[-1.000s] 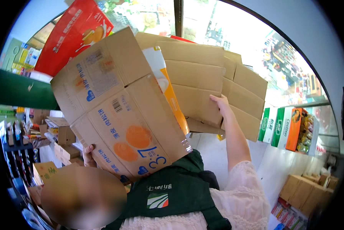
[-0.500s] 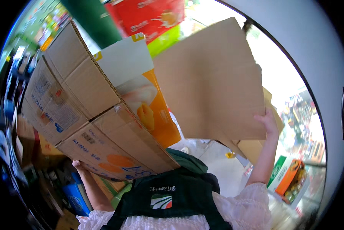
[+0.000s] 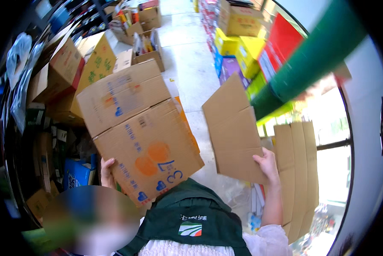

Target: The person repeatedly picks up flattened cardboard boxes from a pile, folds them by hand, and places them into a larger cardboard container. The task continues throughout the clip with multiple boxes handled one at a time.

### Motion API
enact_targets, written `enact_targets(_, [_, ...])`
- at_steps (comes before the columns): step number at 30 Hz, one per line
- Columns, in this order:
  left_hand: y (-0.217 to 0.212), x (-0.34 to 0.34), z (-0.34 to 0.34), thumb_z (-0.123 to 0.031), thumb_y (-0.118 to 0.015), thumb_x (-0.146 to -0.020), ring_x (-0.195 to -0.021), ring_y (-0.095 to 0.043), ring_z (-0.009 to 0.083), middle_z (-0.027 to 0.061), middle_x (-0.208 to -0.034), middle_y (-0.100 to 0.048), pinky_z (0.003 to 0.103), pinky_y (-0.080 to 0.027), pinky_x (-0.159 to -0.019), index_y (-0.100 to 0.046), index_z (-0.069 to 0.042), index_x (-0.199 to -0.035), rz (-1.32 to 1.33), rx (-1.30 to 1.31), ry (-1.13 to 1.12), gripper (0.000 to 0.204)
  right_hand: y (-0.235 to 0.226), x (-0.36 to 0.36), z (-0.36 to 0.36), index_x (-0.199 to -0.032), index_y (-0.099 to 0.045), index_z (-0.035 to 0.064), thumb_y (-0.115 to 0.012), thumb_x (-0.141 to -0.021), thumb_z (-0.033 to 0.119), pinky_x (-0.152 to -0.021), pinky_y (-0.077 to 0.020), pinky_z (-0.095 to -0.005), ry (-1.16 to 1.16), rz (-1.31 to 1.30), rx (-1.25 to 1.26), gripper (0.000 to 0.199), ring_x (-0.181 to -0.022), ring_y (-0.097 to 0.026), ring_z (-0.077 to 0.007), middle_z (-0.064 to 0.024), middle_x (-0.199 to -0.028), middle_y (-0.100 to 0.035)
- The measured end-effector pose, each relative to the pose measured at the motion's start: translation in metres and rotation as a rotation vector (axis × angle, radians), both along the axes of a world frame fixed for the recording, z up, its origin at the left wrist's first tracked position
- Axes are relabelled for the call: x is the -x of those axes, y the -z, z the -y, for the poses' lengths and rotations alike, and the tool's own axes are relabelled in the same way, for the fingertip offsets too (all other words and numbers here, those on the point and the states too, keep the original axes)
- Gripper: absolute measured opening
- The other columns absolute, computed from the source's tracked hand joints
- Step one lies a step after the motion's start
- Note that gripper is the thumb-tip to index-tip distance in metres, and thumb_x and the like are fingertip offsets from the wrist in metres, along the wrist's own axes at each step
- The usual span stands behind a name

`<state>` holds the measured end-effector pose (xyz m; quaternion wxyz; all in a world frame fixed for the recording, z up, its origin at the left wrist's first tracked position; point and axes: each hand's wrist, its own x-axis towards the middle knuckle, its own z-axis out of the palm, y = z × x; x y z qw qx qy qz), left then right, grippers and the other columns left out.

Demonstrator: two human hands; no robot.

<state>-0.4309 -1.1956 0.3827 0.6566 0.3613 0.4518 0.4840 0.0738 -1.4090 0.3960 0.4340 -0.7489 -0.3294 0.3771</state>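
Observation:
My left hand (image 3: 107, 172) grips the left edge of a flattened cardboard box (image 3: 127, 132) printed with orange ovals and blue writing; its thumb lies on the front and the other fingers are hidden behind. Behind that box, an orange carton sheet (image 3: 187, 123) shows along the right edge. My right hand (image 3: 267, 165) is closed on the lower right edge of a plain brown cardboard sheet (image 3: 232, 132), which is creased across and held tilted. A gap separates the two pieces of cardboard. The dark green apron (image 3: 178, 213) on my body is just below them.
Cardboard boxes (image 3: 61, 72) and a blue package (image 3: 78, 173) crowd the left side. A green pillar (image 3: 302, 64) slants at the right, before stacked coloured cartons (image 3: 247, 51). Another folded cardboard piece (image 3: 300, 170) stands beside my right arm. A tiled floor aisle (image 3: 180, 38) runs ahead.
My view has swung, bringing the aisle and stacked cartons into sight. Both cardboard pieces are lower and appear smaller; the orange sheet is now mostly covered. Both hands keep their hold.

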Motion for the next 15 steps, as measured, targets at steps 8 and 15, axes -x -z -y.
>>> enact_targets(8, [0.043, -0.079, -0.185, -0.004, -0.063, -0.062, -0.083, -0.061, 0.0275, 0.0168, -0.101, -0.057, 0.039, -0.054, -0.074, -0.04, 0.003, -0.118, 0.182, 0.126, -0.018, 0.061, -0.066, 0.055, -0.234, -0.113, -0.055, 0.0029, -0.056, -0.072, -0.001, -0.067, -0.0469, -0.0345, -0.039, 0.698, -0.442, 0.041, -0.077, -0.058, -0.0305, -0.0154, -0.093, -0.059])
enact_targets(15, [0.063, -0.175, -0.312, -0.001, -0.061, -0.064, -0.088, -0.06, 0.029, 0.0176, -0.102, -0.056, 0.043, -0.053, -0.075, -0.04, 0.001, -0.116, 0.262, 0.215, -0.062, 0.056, -0.054, 0.035, -0.383, -0.113, -0.056, 0.0049, -0.056, -0.072, -0.004, -0.066, -0.0488, -0.0349, -0.183, 0.769, -0.616, 0.042, -0.078, -0.061, -0.0298, -0.0144, -0.094, -0.061])
